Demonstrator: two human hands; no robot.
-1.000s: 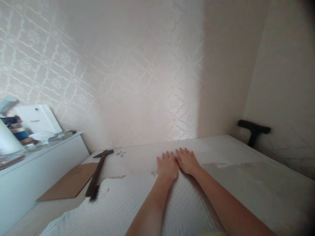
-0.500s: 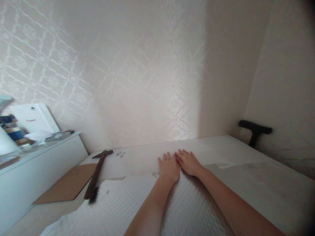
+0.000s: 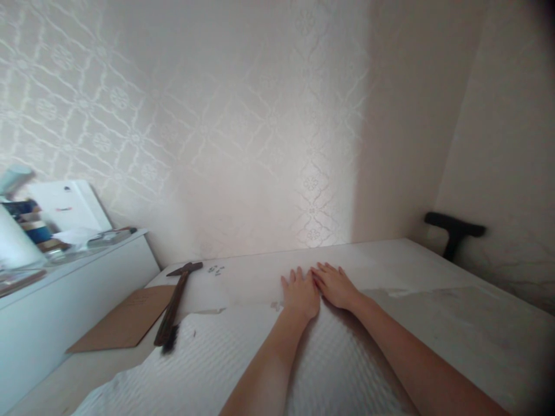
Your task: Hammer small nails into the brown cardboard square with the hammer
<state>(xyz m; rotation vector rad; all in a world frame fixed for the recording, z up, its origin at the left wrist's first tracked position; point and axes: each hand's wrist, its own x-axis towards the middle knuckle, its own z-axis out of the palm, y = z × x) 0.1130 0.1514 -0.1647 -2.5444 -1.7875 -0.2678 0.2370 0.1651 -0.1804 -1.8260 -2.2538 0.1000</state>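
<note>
My left hand (image 3: 302, 293) lies flat with its fingers spread, palm down at the far edge of a white quilted sheet (image 3: 225, 358). Right beside it my right hand (image 3: 336, 285) rests palm down too, fingers stretched out, its fingertips touching or nearly touching the left ones. Beneath the fingers is the white board surface (image 3: 373, 260) along the wall. To the left lies a hammer (image 3: 176, 306) with a wooden handle, and a dark-bristled brush (image 3: 170, 340) is by the handle's end. Several small metal pieces (image 3: 215, 270) are scattered near the hammer's head.
A brown cardboard piece (image 3: 125, 318) lies left of the hammer. At the left, a white cabinet (image 3: 87, 300) carries a white box (image 3: 71, 208) and assorted items. A black T-shaped armrest (image 3: 454, 228) stands at the right edge. Patterned wallpaper (image 3: 269, 144) covers the wall behind.
The whole view has shifted slightly to the right. Both hands stay in almost the same place on the sheet, with no object moved.
</note>
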